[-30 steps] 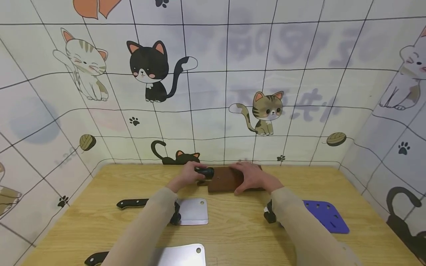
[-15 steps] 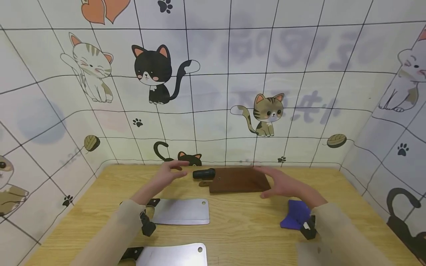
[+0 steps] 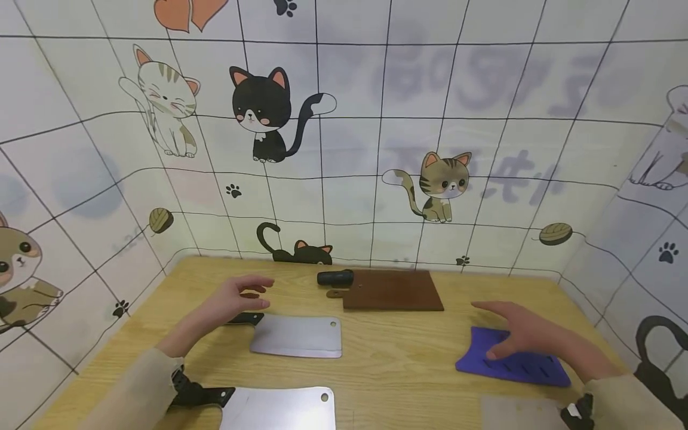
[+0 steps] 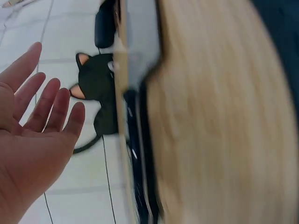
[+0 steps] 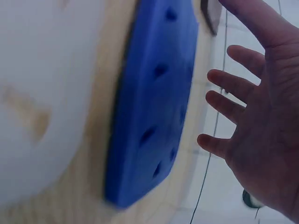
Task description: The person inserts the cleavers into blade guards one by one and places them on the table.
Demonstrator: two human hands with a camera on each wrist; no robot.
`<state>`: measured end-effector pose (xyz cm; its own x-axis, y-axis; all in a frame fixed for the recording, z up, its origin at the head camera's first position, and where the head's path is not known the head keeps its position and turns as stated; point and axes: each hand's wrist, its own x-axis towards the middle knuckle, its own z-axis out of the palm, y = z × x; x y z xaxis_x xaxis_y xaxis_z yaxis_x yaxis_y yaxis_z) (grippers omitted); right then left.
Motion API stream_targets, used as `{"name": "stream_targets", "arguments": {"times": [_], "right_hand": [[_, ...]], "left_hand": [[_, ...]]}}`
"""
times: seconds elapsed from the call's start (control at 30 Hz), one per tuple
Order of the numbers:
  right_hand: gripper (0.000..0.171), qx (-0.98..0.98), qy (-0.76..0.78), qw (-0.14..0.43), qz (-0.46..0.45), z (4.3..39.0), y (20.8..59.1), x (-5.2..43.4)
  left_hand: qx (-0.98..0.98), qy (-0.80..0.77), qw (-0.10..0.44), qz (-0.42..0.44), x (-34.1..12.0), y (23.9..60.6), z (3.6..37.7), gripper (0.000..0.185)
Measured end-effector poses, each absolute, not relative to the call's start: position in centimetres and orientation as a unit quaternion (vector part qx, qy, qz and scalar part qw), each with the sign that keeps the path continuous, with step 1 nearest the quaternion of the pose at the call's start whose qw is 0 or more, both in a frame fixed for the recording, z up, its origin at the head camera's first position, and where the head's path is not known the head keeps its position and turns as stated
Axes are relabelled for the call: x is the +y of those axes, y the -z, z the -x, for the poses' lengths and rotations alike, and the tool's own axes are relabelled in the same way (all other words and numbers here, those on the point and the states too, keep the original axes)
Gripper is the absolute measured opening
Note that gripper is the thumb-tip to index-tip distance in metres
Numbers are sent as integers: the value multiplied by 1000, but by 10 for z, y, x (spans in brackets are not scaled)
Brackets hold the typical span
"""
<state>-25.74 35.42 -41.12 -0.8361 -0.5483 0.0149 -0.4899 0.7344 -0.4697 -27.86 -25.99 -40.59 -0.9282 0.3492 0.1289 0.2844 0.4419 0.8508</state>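
My left hand (image 3: 236, 295) hovers open above the black handle of a steel cleaver (image 3: 297, 336) lying mid-table, its fingers straight and holding nothing; the left wrist view shows the same spread palm (image 4: 32, 140). My right hand (image 3: 516, 334) is open over a blue perforated sheath (image 3: 513, 361) at the right, fingers spread, apparently just above it (image 5: 154, 107). A brown sheath (image 3: 392, 290) with a black knife handle (image 3: 335, 278) sticking out of its left end lies at the back of the table, untouched by either hand.
A second cleaver (image 3: 279, 409) lies at the front edge under my left sleeve. A pale board (image 3: 518, 412) shows at the front right corner. The wooden table (image 3: 398, 364) is walled on three sides by cat-patterned tiles (image 3: 376, 149).
Both hands let go of the brown sheath and knife handle and drew back and apart: the left toward the middle cleaver, the right over the blue sheath. The head view shifted slightly.
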Motion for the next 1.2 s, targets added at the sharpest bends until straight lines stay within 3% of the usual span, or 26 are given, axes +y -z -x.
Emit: {"name": "stream_targets", "arguments": {"times": [0.23, 0.47, 0.7, 0.93, 1.2], "right_hand": [[95, 935, 221, 73, 267, 244, 433, 398], [96, 937, 197, 59, 281, 240, 441, 410], [103, 942, 207, 78, 253, 235, 440, 408], [107, 943, 226, 70, 234, 229, 448, 405], [100, 940, 248, 45, 231, 224, 452, 413]], "left_hand": [[886, -427, 1, -180, -308, 417, 271, 51], [910, -377, 26, -170, -335, 424, 264, 55], [915, -360, 64, -171, -344, 426, 263, 54], [926, -352, 55, -126, -350, 432, 261, 54], [919, -361, 53, -149, -336, 437, 262, 50]]}}
